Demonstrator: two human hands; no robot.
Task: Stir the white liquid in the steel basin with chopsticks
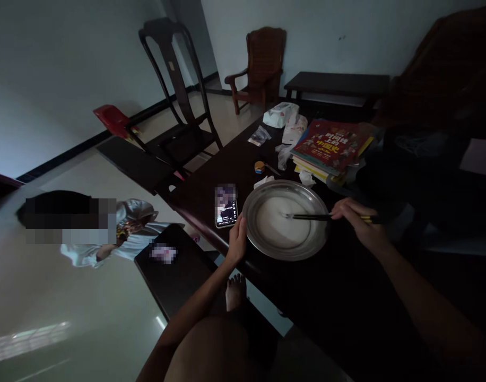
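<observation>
A round metal basin (267,249) with a white liquid or batter in it rests on the dark wooden table (326,297). My left hand (237,240) grips the basin's left rim. My right hand (356,216) holds a pair of dark chopsticks (310,216) whose tips reach into the white contents near the basin's middle.
A lit phone (226,208) lies just left of the basin. Behind it are a small round tin (259,166), tissues, a packet (280,114) and a stack of books (332,146). Another person sits on the floor at left (119,233). Chairs (179,95) and a bench stand behind.
</observation>
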